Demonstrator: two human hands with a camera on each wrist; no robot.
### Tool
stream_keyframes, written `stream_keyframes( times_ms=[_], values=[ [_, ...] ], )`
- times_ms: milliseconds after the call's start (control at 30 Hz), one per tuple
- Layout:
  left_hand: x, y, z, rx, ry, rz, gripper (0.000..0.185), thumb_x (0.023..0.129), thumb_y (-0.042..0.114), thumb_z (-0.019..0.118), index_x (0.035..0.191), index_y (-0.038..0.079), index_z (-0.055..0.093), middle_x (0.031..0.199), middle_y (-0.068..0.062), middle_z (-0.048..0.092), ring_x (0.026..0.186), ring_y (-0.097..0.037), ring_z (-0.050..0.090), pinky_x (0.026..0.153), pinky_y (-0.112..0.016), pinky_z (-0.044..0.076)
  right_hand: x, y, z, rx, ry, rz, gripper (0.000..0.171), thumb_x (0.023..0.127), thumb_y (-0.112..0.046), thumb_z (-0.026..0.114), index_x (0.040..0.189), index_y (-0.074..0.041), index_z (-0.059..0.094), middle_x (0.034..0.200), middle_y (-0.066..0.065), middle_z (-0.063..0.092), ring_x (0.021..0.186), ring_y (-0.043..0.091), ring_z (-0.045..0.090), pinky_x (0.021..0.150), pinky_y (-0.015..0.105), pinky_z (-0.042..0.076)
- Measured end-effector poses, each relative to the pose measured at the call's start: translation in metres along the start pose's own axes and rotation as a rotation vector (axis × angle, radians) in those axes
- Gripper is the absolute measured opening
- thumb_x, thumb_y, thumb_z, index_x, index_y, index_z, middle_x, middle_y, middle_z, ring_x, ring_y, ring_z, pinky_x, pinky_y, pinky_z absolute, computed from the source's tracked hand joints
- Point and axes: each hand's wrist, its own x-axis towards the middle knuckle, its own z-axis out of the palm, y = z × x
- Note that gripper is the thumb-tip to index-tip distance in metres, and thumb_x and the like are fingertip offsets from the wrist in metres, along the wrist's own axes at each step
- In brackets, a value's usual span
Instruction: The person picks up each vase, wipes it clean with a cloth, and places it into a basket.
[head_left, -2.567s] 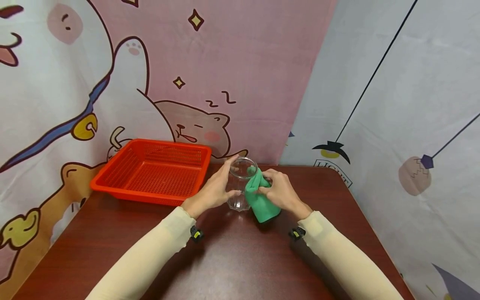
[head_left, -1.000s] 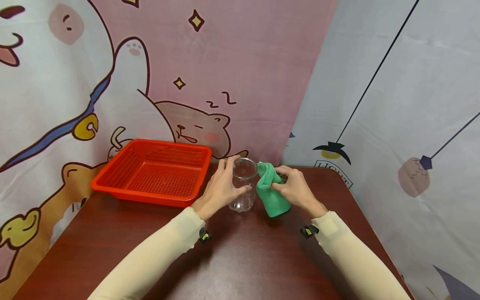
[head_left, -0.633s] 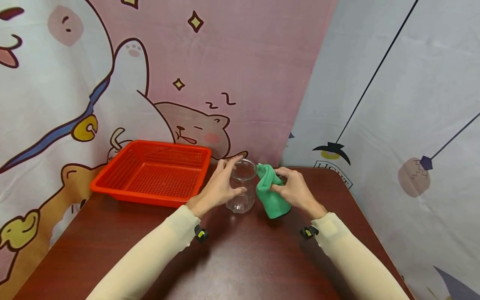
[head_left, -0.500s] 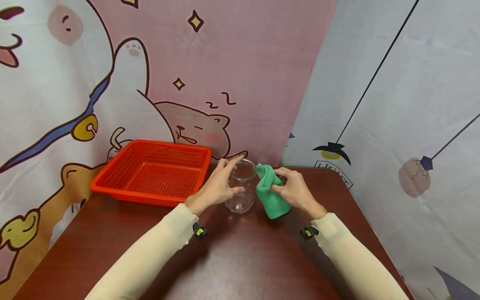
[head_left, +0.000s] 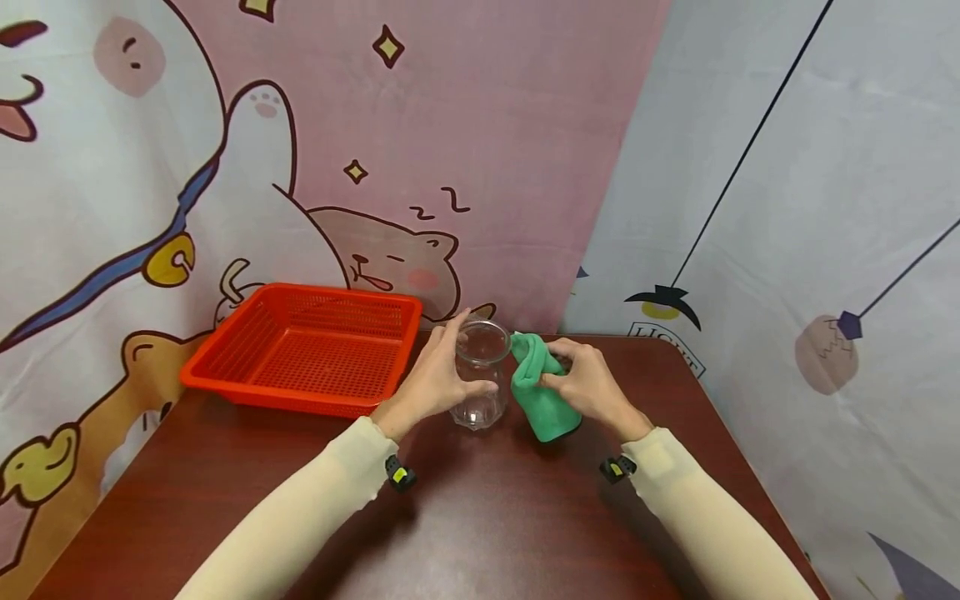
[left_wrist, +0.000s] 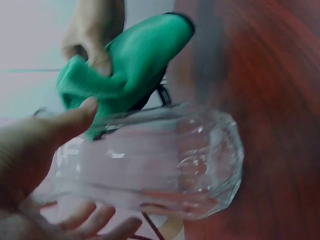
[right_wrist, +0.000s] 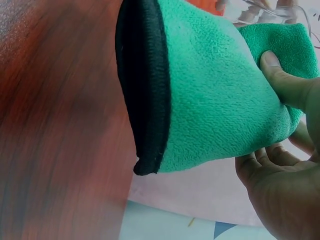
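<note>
Head view shows my left hand curled round the glass, just right of the red basket. My right hand grips the green cloth, which has come out of the glass and now sits beside it, so the inside looks wiped.

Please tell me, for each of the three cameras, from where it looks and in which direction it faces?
Head: looks forward and down at the wooden table, the red basket and both sleeved arms; left hand grips the glass jar.
Left wrist: sits by the left hand, faces along the glass jar; fingers show.
Right wrist: sits by the right hand, faces the green cloth it grips.
All three views share the jar and cloth.
</note>
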Motion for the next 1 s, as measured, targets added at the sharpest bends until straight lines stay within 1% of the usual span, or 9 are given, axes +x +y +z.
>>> stream_keyframes(
  times_ms=[67,133,200,333,533,700,800,900,1000],
  values=[
    [-0.003,0.001,0.006,-0.002,0.059,-0.043,0.127,0.083,0.035,0.11,0.181,0.014,0.032,0.157,-0.026,0.058,0.143,-0.043,0.066,0.122,-0.061,0.058,0.0,0.0,0.001,-0.001,0.0,-0.004,0.037,0.098,-0.004,0.092,0.135,-0.01,0.086,0.133,0.01,0.084,0.112,0.026,0.084,0.095,0.04,0.069],
    [-0.004,0.002,0.01,-0.004,0.103,-0.072,0.121,0.083,0.036,0.11,0.177,0.011,0.037,0.157,-0.025,0.057,0.142,-0.044,0.066,0.12,-0.063,0.059,0.001,0.0,0.002,0.0,-0.003,-0.007,0.037,0.098,-0.005,0.092,0.134,-0.009,0.086,0.133,0.01,0.084,0.111,0.027,0.084,0.094,0.04,0.07],
    [-0.005,0.002,0.013,-0.006,0.134,-0.082,0.112,0.084,0.034,0.109,0.17,0.009,0.043,0.157,-0.023,0.058,0.141,-0.044,0.066,0.119,-0.065,0.06,0.001,-0.001,0.003,-0.001,-0.008,-0.011,0.037,0.099,-0.005,0.092,0.135,-0.009,0.086,0.133,0.01,0.084,0.111,0.027,0.084,0.094,0.039,0.07],
    [-0.004,0.001,0.013,-0.007,0.147,-0.063,0.1,0.085,0.028,0.108,0.162,0.006,0.049,0.154,-0.023,0.062,0.139,-0.044,0.067,0.119,-0.063,0.06,0.002,-0.002,0.004,-0.009,-0.012,-0.016,0.038,0.099,-0.005,0.093,0.136,-0.008,0.085,0.132,0.01,0.084,0.111,0.026,0.083,0.093,0.036,0.069],
    [-0.002,0.0,0.005,-0.019,0.108,-0.039,0.099,0.083,0.024,0.109,0.161,0.004,0.052,0.151,-0.021,0.068,0.139,-0.042,0.069,0.119,-0.059,0.059,0.003,-0.003,0.005,-0.015,-0.009,-0.029,0.039,0.098,-0.005,0.093,0.136,-0.008,0.085,0.132,0.01,0.084,0.113,0.027,0.083,0.095,0.04,0.069],
    [0.0,-0.003,-0.001,-0.063,0.05,-0.018,0.105,0.084,0.014,0.107,0.17,0.015,0.047,0.143,-0.017,0.077,0.134,-0.037,0.075,0.118,-0.057,0.061,0.006,-0.003,0.008,-0.024,-0.002,-0.049,0.042,0.098,-0.005,0.093,0.139,-0.007,0.084,0.134,0.012,0.084,0.115,0.028,0.083,0.095,0.041,0.069],
    [0.0,-0.004,-0.004,-0.073,0.012,-0.008,0.11,0.087,0.01,0.105,0.176,0.021,0.042,0.141,-0.018,0.079,0.134,-0.038,0.076,0.118,-0.058,0.061,0.007,-0.004,0.01,-0.02,0.009,-0.069,0.048,0.097,-0.004,0.094,0.144,-0.005,0.081,0.138,0.015,0.083,0.116,0.031,0.083,0.095,0.041,0.07],
    [0.0,-0.005,-0.007,-0.066,-0.015,0.014,0.11,0.089,0.009,0.103,0.178,0.024,0.04,0.143,-0.018,0.08,0.136,-0.039,0.076,0.118,-0.058,0.061,0.009,-0.005,0.012,0.005,0.012,-0.079,0.054,0.098,0.0,0.092,0.149,-0.004,0.078,0.142,0.017,0.082,0.119,0.032,0.083,0.096,0.041,0.07],
    [0.0,-0.006,-0.01,-0.069,-0.038,0.039,0.11,0.09,0.007,0.101,0.18,0.026,0.039,0.145,-0.016,0.08,0.138,-0.039,0.076,0.118,-0.058,0.061,0.01,-0.007,0.016,0.032,0.015,-0.087,0.057,0.099,0.002,0.09,0.153,-0.005,0.075,0.145,0.017,0.081,0.122,0.03,0.082,0.097,0.038,0.069]
  ],
)
